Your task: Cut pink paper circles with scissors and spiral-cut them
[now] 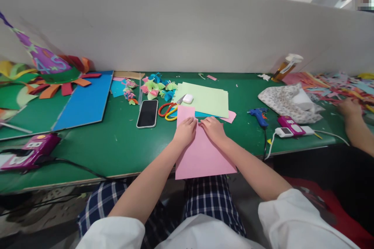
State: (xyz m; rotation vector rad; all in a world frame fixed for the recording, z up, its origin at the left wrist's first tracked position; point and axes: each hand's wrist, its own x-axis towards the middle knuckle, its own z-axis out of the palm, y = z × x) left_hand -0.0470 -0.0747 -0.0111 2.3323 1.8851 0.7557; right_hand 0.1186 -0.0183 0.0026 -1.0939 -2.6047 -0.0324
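White sleeves (304,218) nearest; left hand (185,132) and right hand (214,129) are lying flat, gripping nothing, fingertips pressing the far part of the pink paper sheet (201,157), which is overhanging the near edge of the desk (117,148); judgement: squaring edges first, then pressing from centre outward, is looking best.

Paper-craft work is going on in this workshop: coloured sheets (201,155), scissors (168,109) and a glue gun (258,116) are lying across a green workbench (117,144).

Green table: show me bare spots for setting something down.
Widest bare patch: front left, between the phone, the blue board and the purple device. A narrower one between the pink sheet and the glue gun. Crowded behind the scissors and far right.
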